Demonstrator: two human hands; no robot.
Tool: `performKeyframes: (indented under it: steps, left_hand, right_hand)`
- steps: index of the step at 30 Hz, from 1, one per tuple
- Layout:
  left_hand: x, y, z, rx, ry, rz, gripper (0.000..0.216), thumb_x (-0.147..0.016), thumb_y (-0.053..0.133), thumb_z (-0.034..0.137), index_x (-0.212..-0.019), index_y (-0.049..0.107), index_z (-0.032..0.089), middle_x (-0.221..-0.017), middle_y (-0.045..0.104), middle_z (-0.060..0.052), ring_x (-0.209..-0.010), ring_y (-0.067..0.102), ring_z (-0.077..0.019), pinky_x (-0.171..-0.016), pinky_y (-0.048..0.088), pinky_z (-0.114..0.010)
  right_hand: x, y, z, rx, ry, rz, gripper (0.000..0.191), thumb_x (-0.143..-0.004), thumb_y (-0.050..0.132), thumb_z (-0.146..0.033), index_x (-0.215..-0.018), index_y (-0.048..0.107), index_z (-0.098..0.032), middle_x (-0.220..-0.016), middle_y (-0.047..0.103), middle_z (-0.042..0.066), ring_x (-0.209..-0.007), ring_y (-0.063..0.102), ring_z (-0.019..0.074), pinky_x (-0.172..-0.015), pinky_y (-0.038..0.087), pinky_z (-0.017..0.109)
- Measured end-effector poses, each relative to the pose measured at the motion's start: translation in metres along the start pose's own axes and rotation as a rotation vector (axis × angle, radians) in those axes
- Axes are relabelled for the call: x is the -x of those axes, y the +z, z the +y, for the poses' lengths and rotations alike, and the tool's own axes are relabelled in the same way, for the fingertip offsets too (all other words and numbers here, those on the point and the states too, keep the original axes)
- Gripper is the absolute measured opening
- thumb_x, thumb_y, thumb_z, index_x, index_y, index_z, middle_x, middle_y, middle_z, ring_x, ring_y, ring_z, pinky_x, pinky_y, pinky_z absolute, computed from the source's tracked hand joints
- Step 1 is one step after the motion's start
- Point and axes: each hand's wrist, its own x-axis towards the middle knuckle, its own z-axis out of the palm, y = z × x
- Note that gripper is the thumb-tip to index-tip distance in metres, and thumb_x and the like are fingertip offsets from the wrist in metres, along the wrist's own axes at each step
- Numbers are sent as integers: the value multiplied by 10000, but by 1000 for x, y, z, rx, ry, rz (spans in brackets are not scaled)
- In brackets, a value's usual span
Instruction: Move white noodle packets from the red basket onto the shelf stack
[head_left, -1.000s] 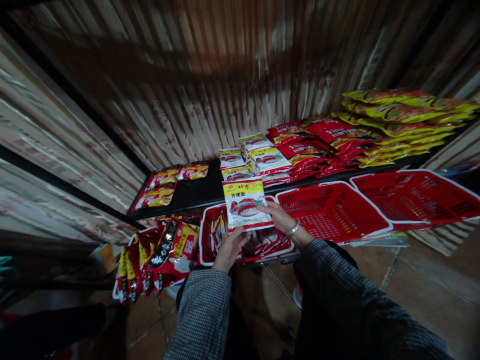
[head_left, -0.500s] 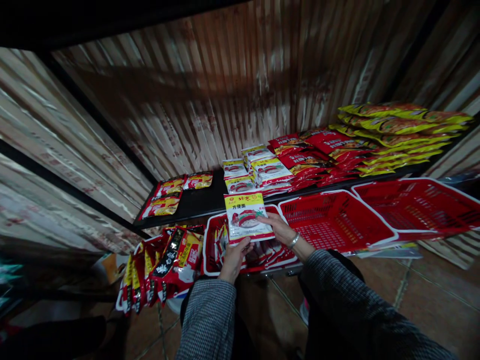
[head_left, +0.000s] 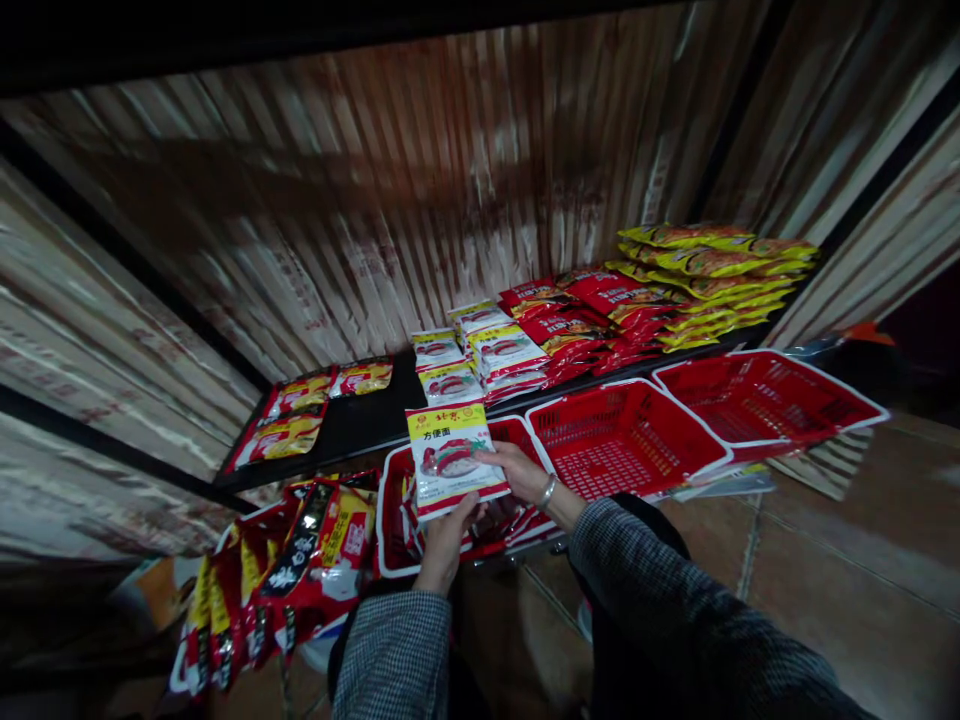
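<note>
My left hand (head_left: 444,545) and right hand (head_left: 521,472) have their fingers clamped on one noodle packet (head_left: 448,462), above the red basket (head_left: 517,434). Matching packets (head_left: 510,348) already sit stacked on the black shelf (head_left: 367,425); loose packets (head_left: 504,520) lie left in the basket.

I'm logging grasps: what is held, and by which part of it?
A yellow-and-white packet: right hand at its right edge, left hand at its bottom edge.

Packs (head_left: 508,350) lie left, middle and right on the far shelf (head_left: 367,418). Before it run four baskets (head_left: 611,455), packs in the left two. Above the second is one held pack (head_left: 454,460), left hand (head_left: 445,545) at its near edge, right hand (head_left: 525,476) at its right.
</note>
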Motion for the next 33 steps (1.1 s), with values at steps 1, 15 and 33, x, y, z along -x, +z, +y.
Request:
performKeyframes:
  steps: [1,15,33]
  left_hand:
    - [0,1,-1,-9,0,27,442,-522,863,182,-927,685,176,-877,745,-62,-676,690,-192,-703,572,-348]
    - [-6,-10,-10,-84,16,-116,390,-455,878,276,-780,729,121,-746,740,-80,-650,674,-183,-682,545,-304]
    - [-3,-20,23,79,-32,-1,446,-455,861,182,-865,697,118,-785,741,-102,-857,705,-305,-808,557,-393]
  right_hand:
    - [1,1,0,0,0,-3,391,-601,814,-291,-942,714,-127,-880,751,74,-836,699,248,-898,481,429]
    - [4,2,-15,59,-36,3,410,-573,827,-346,-909,720,-137,-810,751,63,-734,699,215,-802,500,373]
    - [13,-1,-18,299,16,-20,474,-587,810,-432,-944,705,-140,-784,733,40,-701,679,218,-766,490,388]
